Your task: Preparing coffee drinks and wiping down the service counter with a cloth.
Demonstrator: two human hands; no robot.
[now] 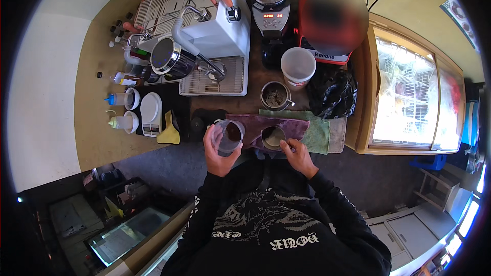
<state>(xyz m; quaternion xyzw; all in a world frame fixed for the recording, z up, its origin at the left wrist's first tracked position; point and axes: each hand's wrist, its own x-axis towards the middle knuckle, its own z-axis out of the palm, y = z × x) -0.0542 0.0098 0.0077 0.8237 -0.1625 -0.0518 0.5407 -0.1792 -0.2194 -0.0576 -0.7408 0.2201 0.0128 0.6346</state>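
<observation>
My left hand (221,163) holds a clear plastic cup (229,143) tilted so that its mouth faces up towards me. Something dark brown shows inside it; whether this is liquid or powder I cannot tell. The fingers of my right hand (302,160) are closed at the near right side of a small round cup (273,140), seemingly on its handle. Pale content shows inside that cup, over a purple cloth (291,124). Just beyond the cloth stands a metal pitcher (275,96) with dark, speckled contents.
A white espresso machine (234,32) stands at the back left, with a coffee grinder (271,19) beside it. A white tub (298,65), a black plastic bag (333,94) and a green cloth (321,138) lie towards the right. Leftward are a kitchen scale (151,109) and a yellow cloth (168,133).
</observation>
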